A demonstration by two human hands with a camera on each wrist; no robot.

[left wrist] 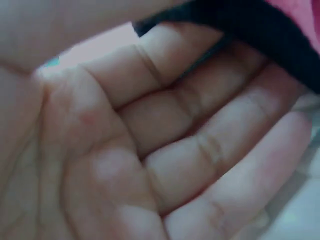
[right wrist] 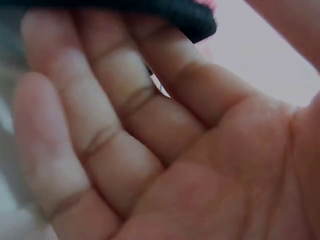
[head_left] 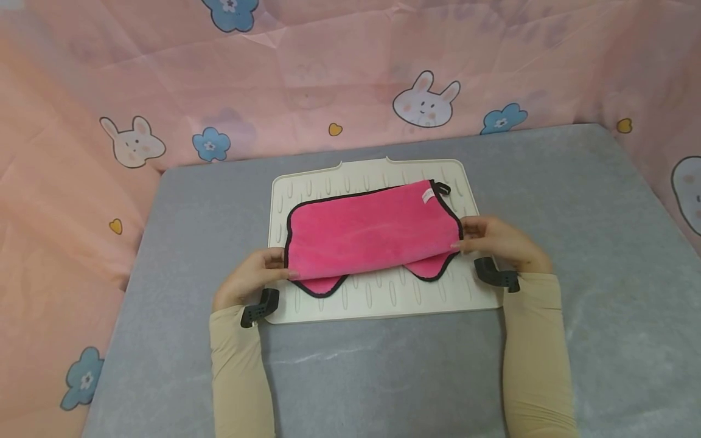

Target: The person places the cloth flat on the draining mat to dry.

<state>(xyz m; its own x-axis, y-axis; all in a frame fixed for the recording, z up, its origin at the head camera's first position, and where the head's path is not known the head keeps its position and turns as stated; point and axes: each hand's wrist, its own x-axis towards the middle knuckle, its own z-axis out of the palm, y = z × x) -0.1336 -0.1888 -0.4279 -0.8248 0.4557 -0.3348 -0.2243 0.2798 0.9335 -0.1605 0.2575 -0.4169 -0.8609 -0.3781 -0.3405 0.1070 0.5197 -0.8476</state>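
Note:
A pink cloth point(head_left: 372, 231) with black edging is folded over itself, a small white label and a black hanging loop at its upper right corner. It lies over a cream ridged mat point(head_left: 378, 304). My left hand point(head_left: 254, 274) pinches the cloth's left end near the fold, thumb on top and fingers under the black edge. At the right end, my right hand point(head_left: 490, 240) pinches it the same way. In the left wrist view the fingers point(left wrist: 200, 115) reach beneath the black edging, and the right wrist view shows the other hand's fingers point(right wrist: 100, 100) under it too. Two lower corners poke out below the fold.
The mat sits on a grey tabletop point(head_left: 383, 377). Behind and to the left hangs a pink curtain point(head_left: 306, 91) printed with rabbits, flowers and hearts. A black wrist mount point(head_left: 260, 308) is on the left wrist and another black mount point(head_left: 496, 275) on the right.

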